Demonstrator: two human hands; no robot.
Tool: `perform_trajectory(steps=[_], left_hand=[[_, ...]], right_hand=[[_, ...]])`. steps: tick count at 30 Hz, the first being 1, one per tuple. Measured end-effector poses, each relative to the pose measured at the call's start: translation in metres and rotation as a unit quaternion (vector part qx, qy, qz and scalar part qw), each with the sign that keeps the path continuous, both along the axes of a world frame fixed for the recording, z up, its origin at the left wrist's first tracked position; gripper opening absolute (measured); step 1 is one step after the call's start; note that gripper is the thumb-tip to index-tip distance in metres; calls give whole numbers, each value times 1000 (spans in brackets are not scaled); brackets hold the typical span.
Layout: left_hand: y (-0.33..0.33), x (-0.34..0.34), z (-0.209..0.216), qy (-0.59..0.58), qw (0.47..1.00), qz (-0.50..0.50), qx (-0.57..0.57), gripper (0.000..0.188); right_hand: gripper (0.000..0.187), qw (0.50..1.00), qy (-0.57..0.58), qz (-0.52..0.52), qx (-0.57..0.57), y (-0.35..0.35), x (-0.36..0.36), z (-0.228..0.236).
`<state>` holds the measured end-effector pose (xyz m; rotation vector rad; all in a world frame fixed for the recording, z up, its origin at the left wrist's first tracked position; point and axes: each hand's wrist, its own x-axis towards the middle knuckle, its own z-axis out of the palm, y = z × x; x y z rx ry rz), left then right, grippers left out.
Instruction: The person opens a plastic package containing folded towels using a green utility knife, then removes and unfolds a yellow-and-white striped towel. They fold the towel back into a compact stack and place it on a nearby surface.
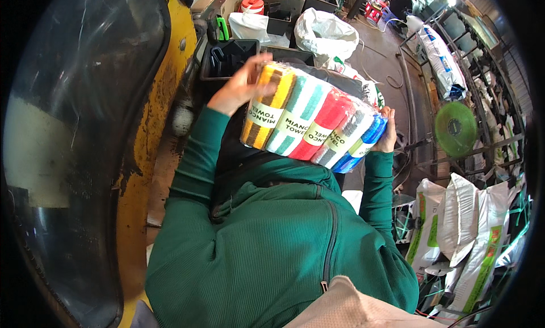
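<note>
A clear-wrapped pack of rolled striped towels [314, 122] is held up in front of my chest. Its rolls sit side by side in yellow-brown, white-green, red, grey-white and blue, each with a pale paper band. My left hand [243, 85] grips the yellow end, its fingers over the upper corner. At the blue end, my right hand [388, 132] holds the side, with its fingertips at the top edge and part of it hidden behind the pack. The pack tilts down toward the right.
To the left stands a big yellow-framed machine [149, 140] with a dark panel. Beyond the pack are a black crate [227, 58], an open white sack [326, 32] and a red-lidded jug [252, 5]. At right are a green round fan [456, 129], metal racks and stacked white sacks [458, 217].
</note>
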<state>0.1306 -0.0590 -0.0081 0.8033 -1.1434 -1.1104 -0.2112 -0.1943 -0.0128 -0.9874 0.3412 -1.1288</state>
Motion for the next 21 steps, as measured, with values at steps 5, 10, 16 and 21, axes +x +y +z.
perform_trajectory(steps=[5,10,16,21], left_hand=[[69,-28,-7,-129,983,2,127,43],[102,-5,44,-9,977,209,29,31],[128,11,73,-99,901,404,-122,32],[133,10,83,-95,892,437,-63,34]], right_hand=[[37,999,3,53,5,-11,11,-11],[66,977,206,27,48,-17,47,-32],[39,791,466,-104,-383,27,94,-32],[68,736,524,-130,-408,57,137,-44]])
